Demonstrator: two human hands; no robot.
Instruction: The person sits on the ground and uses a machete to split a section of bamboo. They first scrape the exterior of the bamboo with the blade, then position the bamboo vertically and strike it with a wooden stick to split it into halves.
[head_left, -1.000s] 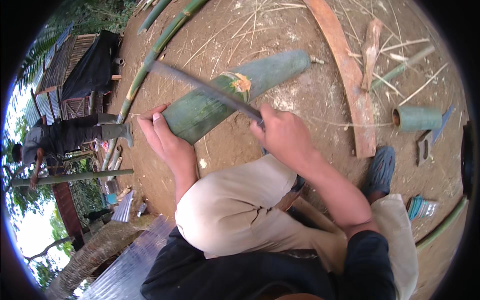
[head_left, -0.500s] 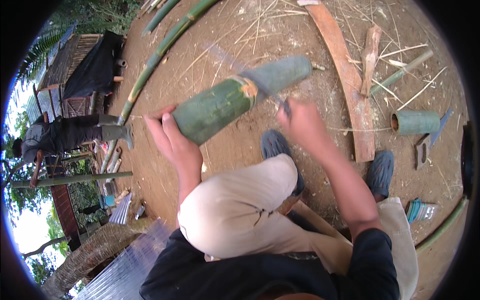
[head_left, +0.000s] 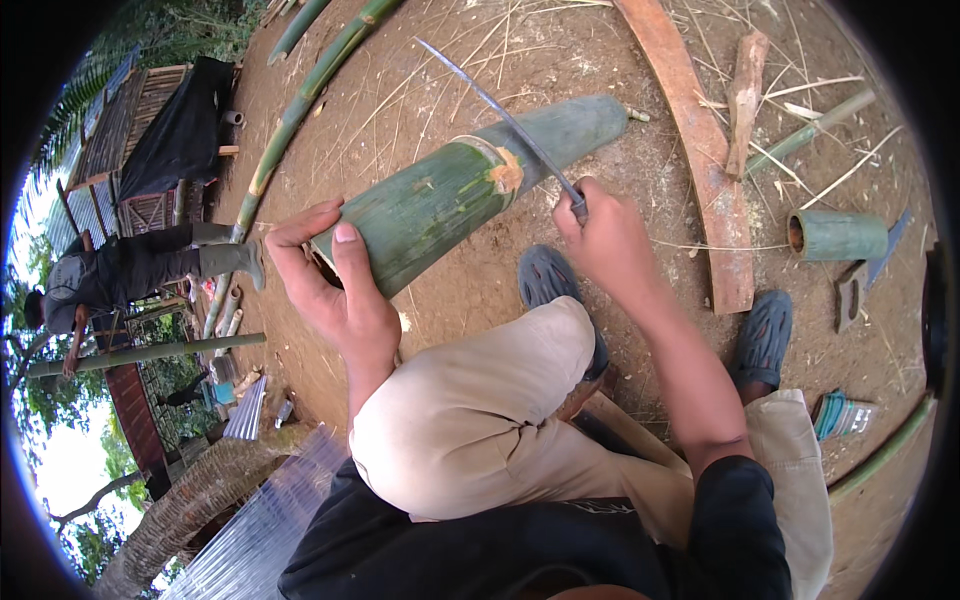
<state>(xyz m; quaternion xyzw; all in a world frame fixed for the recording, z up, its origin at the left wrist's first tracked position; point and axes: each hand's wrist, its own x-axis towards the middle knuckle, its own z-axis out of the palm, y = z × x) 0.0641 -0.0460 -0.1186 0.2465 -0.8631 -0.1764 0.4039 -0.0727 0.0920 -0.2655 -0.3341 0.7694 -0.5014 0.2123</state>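
Observation:
My left hand (head_left: 345,300) grips the near left end of a thick green bamboo section (head_left: 415,220), thumb on top and fingers around the cut rim, where a dark hollow shows. The section slants away to the right, with a pale, shaved node ring around its middle. In my right hand (head_left: 612,240) is a long knife (head_left: 500,112), held by its dark handle. Its narrow blade points up and left, crossing over the bamboo just beyond the node. Whether the edge touches the bamboo, I cannot tell.
Right of the bamboo lie a curved reddish board (head_left: 700,170), a wood piece (head_left: 746,100), a short bamboo piece (head_left: 840,237) and a handsaw (head_left: 868,270). Long bamboo poles (head_left: 290,130) lie at left. Another person (head_left: 130,260) stands at far left, holding an upright pole. Thin strips litter the dirt.
The knife, blurred before, now shows sharply with its blade tip farther up. My left hand has shifted lower around the bamboo's end, and the end has tilted to show its hollow.

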